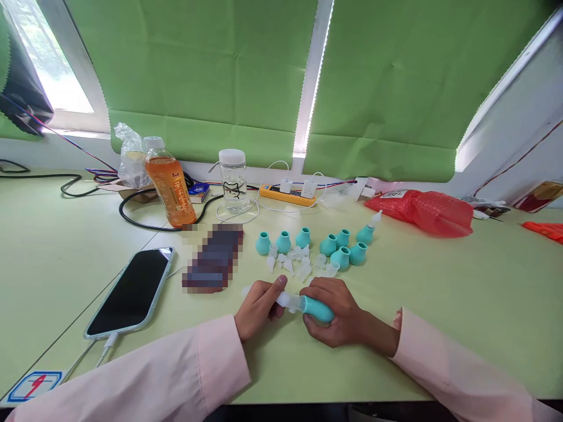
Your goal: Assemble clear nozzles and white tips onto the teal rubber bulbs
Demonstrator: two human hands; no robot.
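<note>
My right hand (338,319) is closed round a teal rubber bulb (317,308) lying sideways just above the table. My left hand (259,308) pinches the clear plastic tip (285,300) that sits at the bulb's mouth. Both sleeves are pale pink. Just beyond my hands stand several more teal bulbs (328,245) in a loose row, one of them with a clear tip (375,218) fitted. Between the row and my hands lies a scatter of small clear plastic tips (295,261).
A phone (132,291) on a cable lies at the left on the pale green table (461,293). Behind stand an orange drink bottle (169,183), a clear jar (233,180), a yellow power strip (287,194) and a red plastic bag (422,211).
</note>
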